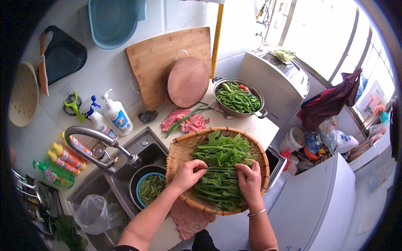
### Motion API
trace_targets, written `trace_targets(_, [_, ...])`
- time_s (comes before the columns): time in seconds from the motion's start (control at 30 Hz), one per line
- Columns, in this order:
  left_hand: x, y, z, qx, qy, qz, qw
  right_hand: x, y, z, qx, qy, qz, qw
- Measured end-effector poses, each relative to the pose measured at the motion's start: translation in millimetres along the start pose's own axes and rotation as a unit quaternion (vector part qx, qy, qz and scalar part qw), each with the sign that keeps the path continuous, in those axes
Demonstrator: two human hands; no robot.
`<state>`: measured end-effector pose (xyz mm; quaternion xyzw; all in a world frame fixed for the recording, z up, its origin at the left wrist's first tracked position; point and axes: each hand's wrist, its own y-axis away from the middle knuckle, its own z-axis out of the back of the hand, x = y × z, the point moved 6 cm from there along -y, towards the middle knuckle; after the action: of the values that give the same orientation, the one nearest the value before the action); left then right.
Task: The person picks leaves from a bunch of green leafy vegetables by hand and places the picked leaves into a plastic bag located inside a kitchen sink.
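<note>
A round woven bamboo basket (179, 153) rests at the counter's edge, heaped with leafy green stems (220, 157). My left hand (190, 172) is over the left part of the heap, its thumb and forefinger pinched together at the stems' ends. On the right side, my right hand (249, 175) has its fingertips at the leaves, with a bracelet at the wrist. Both hands look to be on the same row of stems; whether a single stem is pinched is too small to tell. Pink cloths lie behind the basket and beneath its near rim, some long green stalks (185, 120) on the back one.
Left of the basket is a double steel sink (117, 178) with a curved faucet (94, 135), a pot holding a blue-rimmed bowl (138, 188) of cut greens, and a plastic bag (92, 213). A steel pot (262, 105) of green peppers stands behind right. Bottles and cutting boards line the wall.
</note>
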<state>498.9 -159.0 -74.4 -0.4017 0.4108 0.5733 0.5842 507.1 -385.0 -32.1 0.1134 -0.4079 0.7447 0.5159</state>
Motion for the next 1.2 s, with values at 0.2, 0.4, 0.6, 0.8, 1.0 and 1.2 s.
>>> trace_targets(0.2, [-22, 22, 31, -0.082, -0.043, -0.06, 0.994, 13, -1, 20, -0.017, 0.028, -0.011, 0.999])
trace_targets(0.4, [-22, 125, 121, -0.204, -0.098, -0.112, 0.968, 89, 8, 33, -0.063, 0.035, 0.011, 0.997])
trace_targets(0.6, [38, 275, 185, -0.266, -0.054, -0.037, 0.962, 245, 84, -54, 0.055, -0.259, 0.185, 0.946])
trace_targets(0.8, [112, 523, 271, -0.477, -0.043, 0.089, 0.874, 434, 270, -174, 0.443, -0.339, 0.255, 0.79])
trace_targets(1.0, [109, 766, 344, -0.695, -0.26, 0.229, 0.63, 520, 383, -205, 0.589, -0.36, 0.311, 0.653])
trace_targets(1.2, [108, 857, 346, -0.728, -0.29, 0.273, 0.558, 521, 421, -218, 0.62, -0.325, 0.346, 0.625])
